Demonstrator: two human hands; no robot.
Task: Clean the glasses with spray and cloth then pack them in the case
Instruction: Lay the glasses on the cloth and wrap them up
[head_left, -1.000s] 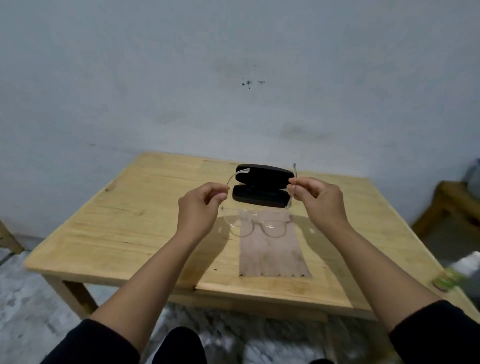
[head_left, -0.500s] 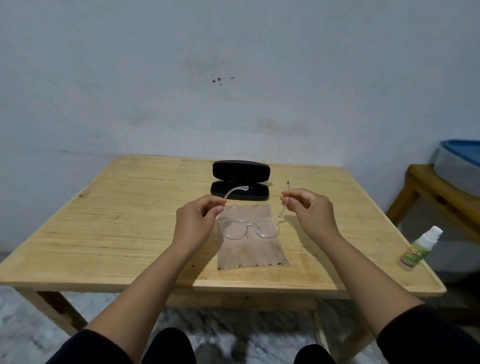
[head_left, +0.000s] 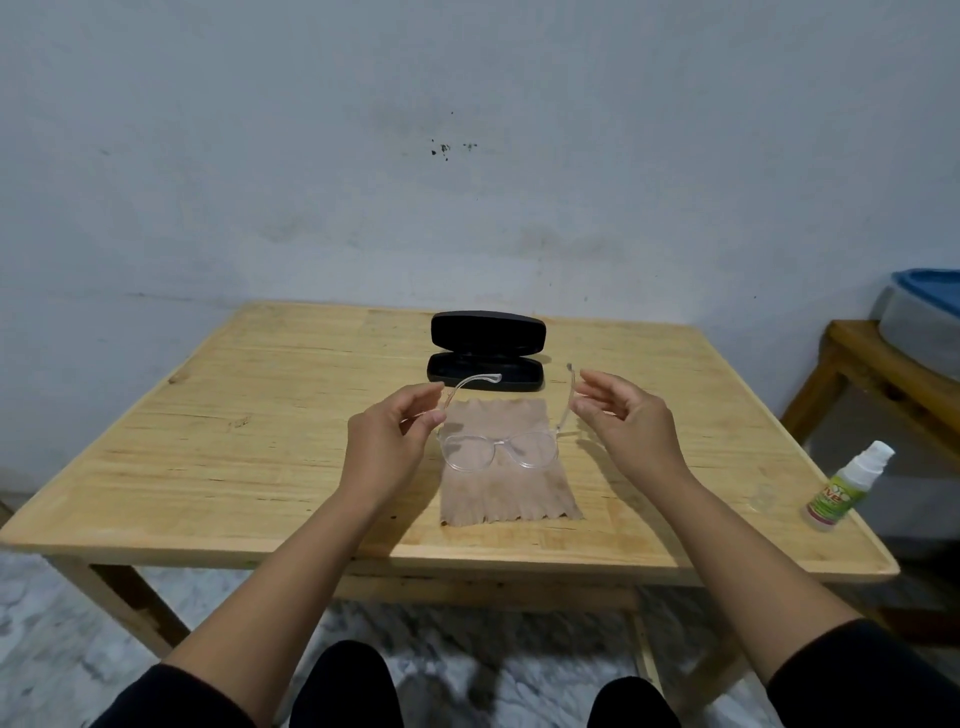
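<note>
The glasses (head_left: 496, 449), clear-framed, rest lenses down on the upper part of the tan cloth (head_left: 506, 465), with both temples unfolded and rising toward the far side. We see the left hand (head_left: 387, 441) beside the left temple, thumb and forefinger curved in a narrow grip around the arm near its hinge; whether the fingertips actually touch it we cannot tell. The right hand (head_left: 623, 421) hovers just beside the right temple with its fingers loosely spread, a wide grip holding nothing. The cloth lies flat in the middle of the wooden counter (head_left: 234, 441), its near edge wavy. Just behind the cloth stands the black case (head_left: 487, 351), lid raised and the dark tray facing us. Well apart, near the counter's right edge, we find the spray bottle (head_left: 849, 486), white-capped with a green label, leaning in this wide view. Beyond it to the right sits a wooden stool (head_left: 878, 374) bearing a grey tub with a blue lid (head_left: 922, 317).
</note>
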